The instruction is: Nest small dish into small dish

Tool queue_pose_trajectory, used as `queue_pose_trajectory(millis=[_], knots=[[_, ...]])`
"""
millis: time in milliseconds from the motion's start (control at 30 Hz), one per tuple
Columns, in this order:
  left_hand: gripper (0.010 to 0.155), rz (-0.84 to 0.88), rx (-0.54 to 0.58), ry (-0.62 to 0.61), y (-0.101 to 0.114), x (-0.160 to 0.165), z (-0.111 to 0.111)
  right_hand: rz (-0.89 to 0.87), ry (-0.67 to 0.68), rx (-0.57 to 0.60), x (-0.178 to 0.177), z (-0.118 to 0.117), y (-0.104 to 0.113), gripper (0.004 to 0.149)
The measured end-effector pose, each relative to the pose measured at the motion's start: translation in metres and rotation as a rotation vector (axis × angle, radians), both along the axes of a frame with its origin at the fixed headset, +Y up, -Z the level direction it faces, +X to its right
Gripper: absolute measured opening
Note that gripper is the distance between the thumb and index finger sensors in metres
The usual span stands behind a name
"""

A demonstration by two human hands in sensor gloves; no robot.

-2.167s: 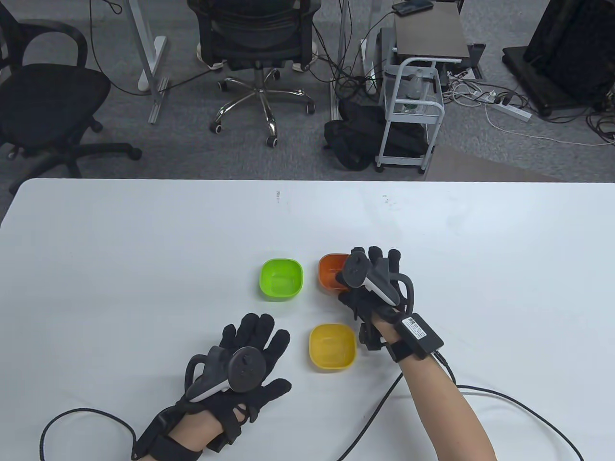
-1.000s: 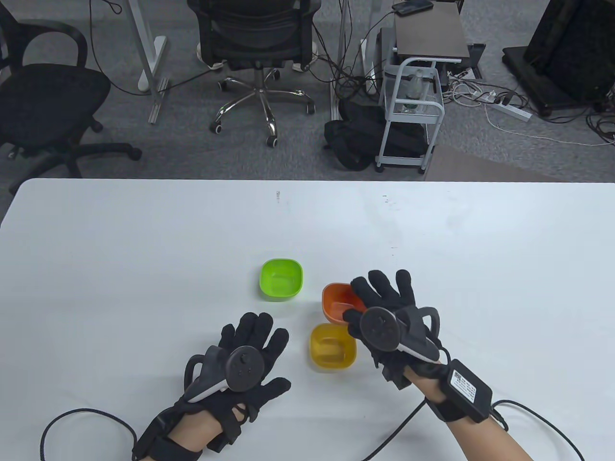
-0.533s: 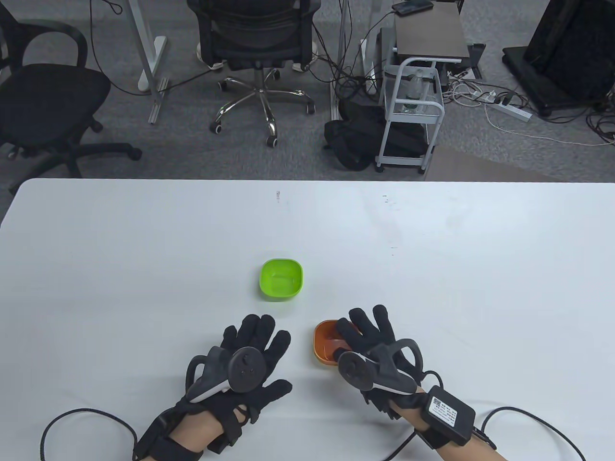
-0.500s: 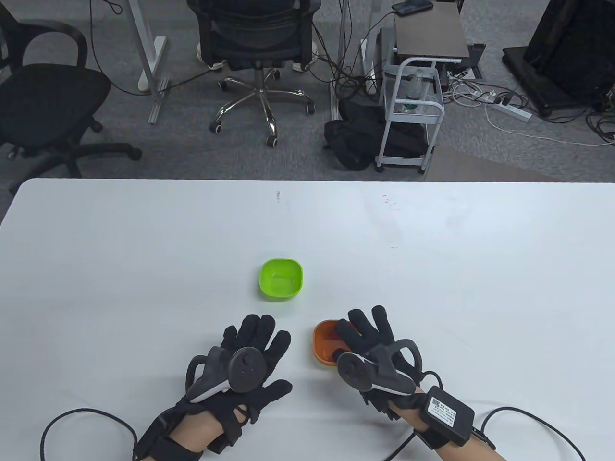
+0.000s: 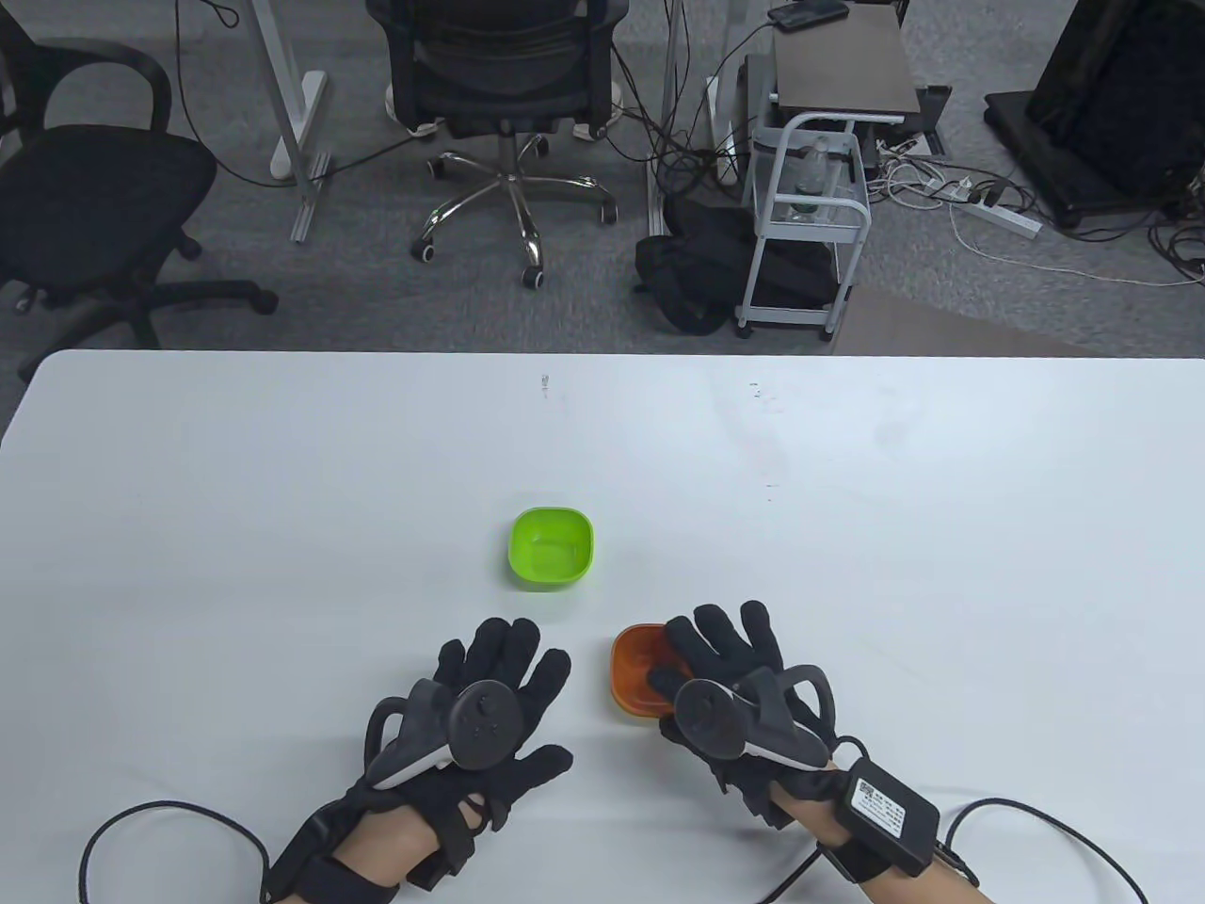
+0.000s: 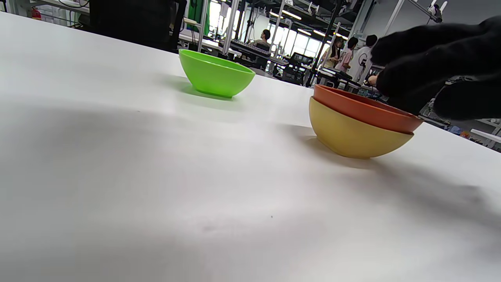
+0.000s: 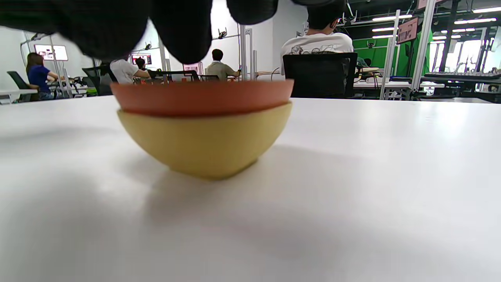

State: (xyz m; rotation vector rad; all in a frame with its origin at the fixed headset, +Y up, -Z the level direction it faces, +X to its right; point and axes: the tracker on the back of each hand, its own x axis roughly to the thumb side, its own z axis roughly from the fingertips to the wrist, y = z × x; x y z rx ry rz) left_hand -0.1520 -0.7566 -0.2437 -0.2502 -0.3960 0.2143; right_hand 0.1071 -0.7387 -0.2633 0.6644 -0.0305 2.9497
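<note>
Upper dish (image 6: 364,109) nested in lower dish (image 6: 352,135) on desk (image 5: 941,490), just right of left hand (image 5: 471,716). Third dish (image 5: 552,547) apart, behind and left. Right hand (image 5: 734,697) over stack's right side.

An orange dish (image 7: 201,96) sits nested inside a yellow dish (image 7: 205,139) on a white surface (image 7: 372,176), only its rim band showing above the yellow one. Black gloved fingers (image 7: 182,29) of the right hand (image 7: 129,23) hang from the top edge just above the orange rim — whether they touch it is unclear. Behind, out of focus, people sit at desks.
</note>
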Motion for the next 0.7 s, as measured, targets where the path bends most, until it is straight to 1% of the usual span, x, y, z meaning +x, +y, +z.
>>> queue_pose_trajectory(millis=[67, 200, 300, 367, 467, 567, 600, 633, 700], knots=[[0.083, -0.015, 0.025, 0.006, 0.001, 0.0, 0.0, -0.053, 0.001, -0.002, 0.007, 0.001, 0.01, 0.057], [0.083, -0.055, 0.073, 0.014, 0.004, 0.0, -0.002, -0.167, -0.03, 0.035, 0.026, 0.004, 0.031, 0.061], [0.082, -0.036, 0.079, 0.019, 0.006, -0.001, -0.001, -0.248, -0.059, 0.049, 0.049, 0.013, 0.039, 0.066], [0.082, -0.04, 0.083, 0.014, 0.005, 0.0, -0.001, -0.266, -0.068, 0.061, 0.062, 0.019, 0.037, 0.069], [0.082, -0.049, 0.075, 0.01, 0.002, 0.001, -0.001, -0.277, -0.083, 0.045, 0.074, 0.028, 0.027, 0.072], [0.082, -0.052, 0.074, 0.009, 0.002, 0.003, -0.001, -0.294, -0.126, 0.061, 0.086, 0.036, 0.014, 0.074], [0.082, -0.054, 0.075, 0.009, 0.002, 0.003, 0.0, -0.29, -0.135, 0.053, 0.087, 0.037, 0.013, 0.076], [0.082, -0.057, 0.073, 0.01, 0.002, 0.004, 0.0, -0.277, -0.146, -0.013, 0.089, 0.039, 0.011, 0.078], [0.082, -0.055, 0.068, 0.012, 0.001, 0.004, 0.001, -0.3, -0.152, 0.013, 0.089, 0.04, 0.01, 0.078]])
